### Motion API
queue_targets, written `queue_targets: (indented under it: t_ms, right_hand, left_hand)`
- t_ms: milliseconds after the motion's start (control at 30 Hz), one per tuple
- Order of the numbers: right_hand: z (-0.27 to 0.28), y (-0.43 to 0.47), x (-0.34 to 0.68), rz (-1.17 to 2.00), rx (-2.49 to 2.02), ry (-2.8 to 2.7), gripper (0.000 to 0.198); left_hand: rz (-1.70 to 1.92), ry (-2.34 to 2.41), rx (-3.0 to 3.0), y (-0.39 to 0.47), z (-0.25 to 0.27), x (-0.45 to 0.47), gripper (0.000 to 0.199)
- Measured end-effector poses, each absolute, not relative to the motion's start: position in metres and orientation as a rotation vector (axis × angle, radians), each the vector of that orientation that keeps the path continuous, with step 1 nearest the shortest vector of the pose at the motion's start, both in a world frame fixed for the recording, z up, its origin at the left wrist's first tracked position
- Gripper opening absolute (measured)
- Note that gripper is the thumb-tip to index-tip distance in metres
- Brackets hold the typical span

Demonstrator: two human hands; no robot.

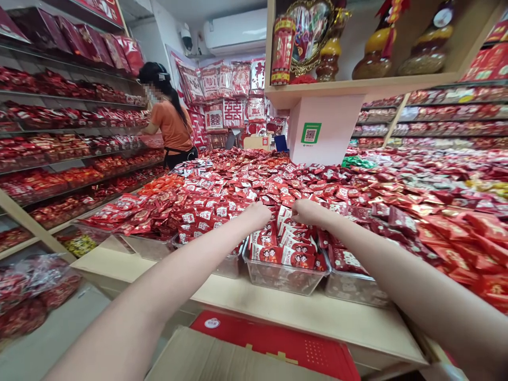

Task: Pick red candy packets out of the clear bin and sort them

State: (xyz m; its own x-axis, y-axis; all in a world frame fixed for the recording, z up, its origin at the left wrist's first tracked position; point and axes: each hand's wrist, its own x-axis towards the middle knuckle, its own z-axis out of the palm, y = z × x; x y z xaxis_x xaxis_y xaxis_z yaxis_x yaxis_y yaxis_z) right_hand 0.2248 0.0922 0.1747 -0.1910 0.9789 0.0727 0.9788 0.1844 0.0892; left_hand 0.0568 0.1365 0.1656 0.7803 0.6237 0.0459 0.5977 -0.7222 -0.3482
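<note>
Both arms reach forward over a clear plastic bin [283, 283] filled with rows of small red-and-white wrapped packets [294, 257] printed with cartoon figures. At the bin's back left, my left hand [260, 215] is closed, its fingers curled down among the packets. My right hand [308, 212] is closed too, at the back right, its fingertips beside an upright packet [284, 215]. A narrow gap with packets lies between the two hands. What either hand pinches, if anything, is hidden behind the fingers.
More clear bins [351, 286] of red packets cover the wide display table. A cardboard box [238, 357] and a red box [273, 338] stand below its edge. A wooden shelf [369, 84] overhangs. Another person [172, 124] in orange stands by the left racks.
</note>
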Motion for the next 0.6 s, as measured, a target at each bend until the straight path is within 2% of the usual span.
queue_targets:
  t_ms: [100,267,500,600]
  right_hand:
    - [0.172,0.087,0.226,0.145,2.036,2.386,0.016]
    - [0.166,0.086,0.227,0.112,2.052,2.44,0.021]
    - [0.159,0.088,0.228,0.13,2.066,2.517,0.026]
    - [0.161,0.08,0.229,0.169,2.071,2.577,0.028]
  left_hand:
    - [0.124,-0.976,-2.643,0.134,0.167,0.061,0.021]
    - [0.092,-1.011,-2.684,0.127,0.168,0.068,0.034]
    - [0.158,-1.04,-2.765,0.134,0.171,0.076,0.033]
    - [0.07,-1.014,-2.796,0.132,0.175,0.07,0.035]
